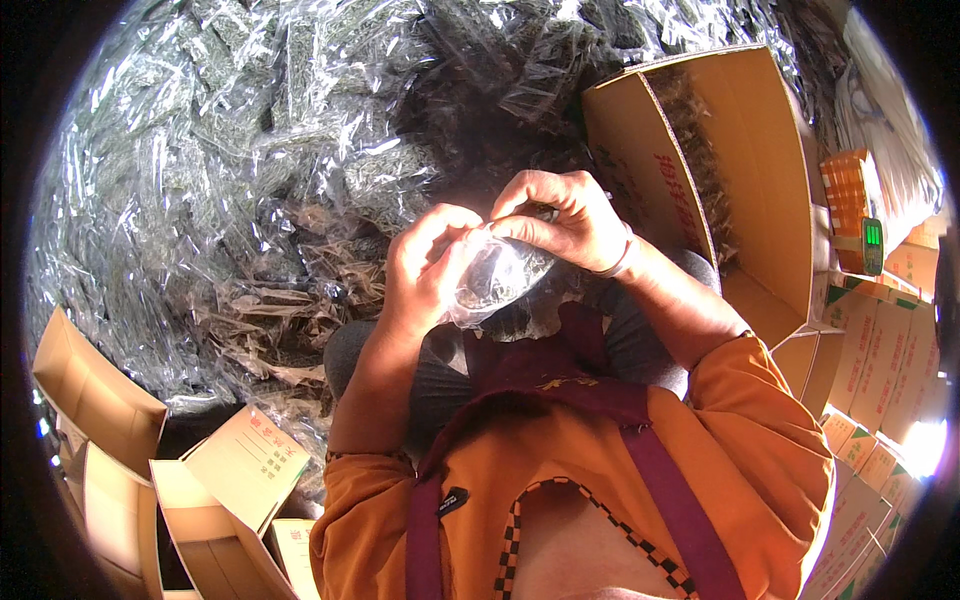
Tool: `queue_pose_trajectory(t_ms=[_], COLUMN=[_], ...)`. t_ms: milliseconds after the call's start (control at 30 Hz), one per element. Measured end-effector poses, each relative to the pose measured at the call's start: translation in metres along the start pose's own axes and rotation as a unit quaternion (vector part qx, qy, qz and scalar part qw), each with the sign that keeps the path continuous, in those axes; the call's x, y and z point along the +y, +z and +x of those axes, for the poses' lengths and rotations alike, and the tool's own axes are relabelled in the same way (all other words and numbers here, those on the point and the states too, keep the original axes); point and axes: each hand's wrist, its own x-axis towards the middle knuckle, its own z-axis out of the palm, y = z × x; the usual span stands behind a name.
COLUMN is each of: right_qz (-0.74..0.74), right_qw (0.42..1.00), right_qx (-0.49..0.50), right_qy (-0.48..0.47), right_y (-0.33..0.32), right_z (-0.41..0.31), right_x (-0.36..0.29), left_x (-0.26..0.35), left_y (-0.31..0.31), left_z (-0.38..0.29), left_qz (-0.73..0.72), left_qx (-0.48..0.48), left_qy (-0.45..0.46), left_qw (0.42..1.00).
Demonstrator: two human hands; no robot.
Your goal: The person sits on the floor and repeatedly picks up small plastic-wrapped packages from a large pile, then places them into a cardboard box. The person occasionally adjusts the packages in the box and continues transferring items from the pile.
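Note:
Both hands meet in front of my lap at the top of a clear plastic bag (499,277). With thumb and fingers, my left hand (424,262) pinches the bag's gathered edge on one side. Close beside it, my right hand (562,217) grips the same edge between thumb and forefinger; a band circles that wrist. The bag bulges below the fingers, and glare hides most of its contents. Past my hands spreads a large heap of clear bags packed with dark green dried strands (247,142).
To the right stands a tall open cardboard carton (757,150) with dark dried material in it. Beyond it are a scale with a green display (871,246) and stacked printed cartons (862,360). Several open cardboard boxes (240,465) lie at the lower left. Brownish bags (292,315) cover the floor near my knee.

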Motion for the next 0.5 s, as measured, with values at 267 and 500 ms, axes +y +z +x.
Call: queue_pose_trajectory(t_ms=[267,500], right_qz=[0.017,0.027], right_qw=[0.999,0.998], right_qx=[-0.031,-0.057], right_qy=[0.007,0.031], right_y=[-0.0055,-0.0008], right_z=[0.0016,-0.0019], right_x=[0.0009,0.0068], left_x=[0.0036,0.0035], left_y=[0.0025,0.0012], left_z=[0.0020,-0.0005], left_qz=[0.093,0.148], left_qx=[-0.001,-0.028], left_qy=[0.058,0.069], left_qw=[0.994,0.986])
